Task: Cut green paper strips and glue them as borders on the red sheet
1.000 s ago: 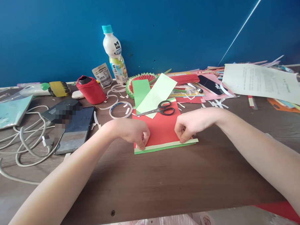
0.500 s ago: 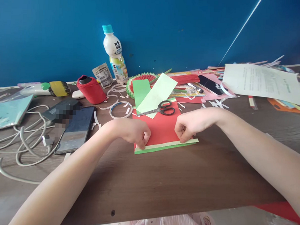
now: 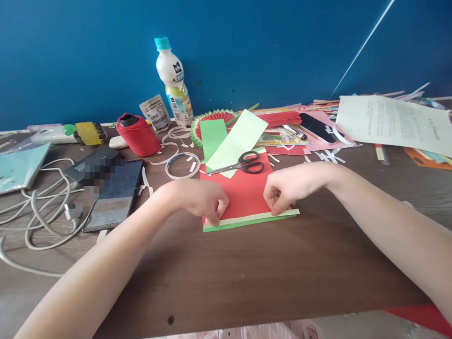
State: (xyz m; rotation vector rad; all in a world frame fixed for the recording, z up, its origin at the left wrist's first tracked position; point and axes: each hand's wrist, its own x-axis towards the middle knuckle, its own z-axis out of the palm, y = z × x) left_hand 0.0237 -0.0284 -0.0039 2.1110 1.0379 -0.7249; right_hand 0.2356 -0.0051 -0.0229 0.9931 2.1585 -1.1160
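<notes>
A red paper sheet [image 3: 243, 193] with a pale and a green strip along its near edge lies on the brown table [image 3: 244, 275]. My left hand [image 3: 200, 199] is curled, its fingers pinching the sheet's near left corner. My right hand [image 3: 288, 188] is curled too, pinching the near right edge of the same sheet. Black scissors [image 3: 243, 165] rest on the far part of the sheet, on top of a light green paper strip [image 3: 237, 140].
Two phones [image 3: 114, 194] and white cables [image 3: 40, 216] lie at the left. A red pouch [image 3: 137, 134], a drink bottle [image 3: 173, 82], tape rings [image 3: 181, 165] and a folded paper fan [image 3: 213, 116] stand behind. Printed paper [image 3: 396, 124] and coloured scraps cover the right back.
</notes>
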